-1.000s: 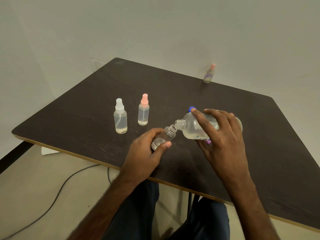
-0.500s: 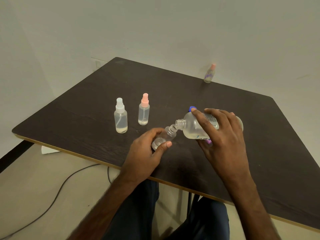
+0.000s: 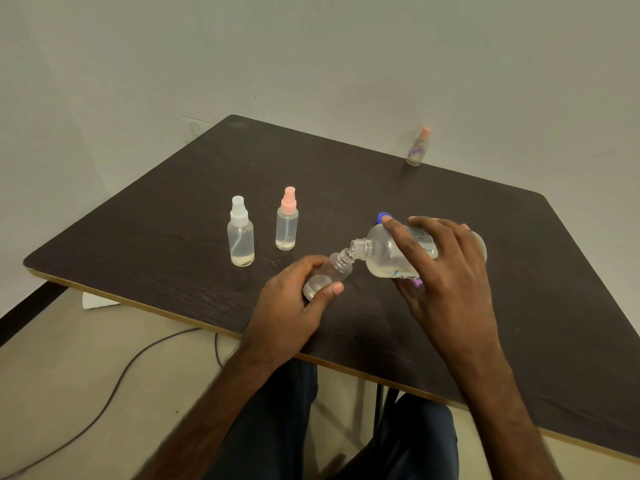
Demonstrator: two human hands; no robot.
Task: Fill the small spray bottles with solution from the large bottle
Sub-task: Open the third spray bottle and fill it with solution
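The uncapped small bottle (image 3: 329, 275) was held tilted over the desk (image 3: 173, 237), near its front edge. It was gripped low on its body between the thumb and curled fingers of the left hand (image 3: 294, 306). Whether its base touched the desk could not be told. The large bottle (image 3: 384, 254) was held almost on its side by the right hand (image 3: 446, 271), whose fingers were wrapped over the label, and its open neck was set against the small bottle's threaded mouth. Only a little pale liquid was seen in each.

Both were judged to be light, clear plastic, firm enough to grip but likely to flex if squeezed and slippery where wet. A mid-body hold was judged best for the large bottle and a low hold for the small one, so that both necks were left free.
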